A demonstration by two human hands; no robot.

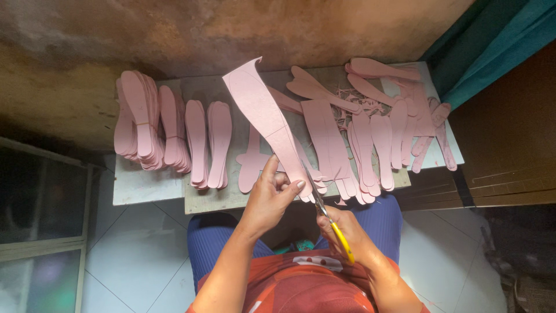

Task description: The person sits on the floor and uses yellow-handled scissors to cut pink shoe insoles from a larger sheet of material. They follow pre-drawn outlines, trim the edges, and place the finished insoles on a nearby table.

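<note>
I see stacked pink insole cut-outs in rows on the left of the desk, and loose pink sole-shaped pieces with thin trimmings spread on its right. Behind it stands a stained brown wall; a teal curtain hangs at right, above white floor tiles.

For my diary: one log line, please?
left hand: holds pink sheet | right hand: yellow scissors cutting it | insole stacks on table
</note>
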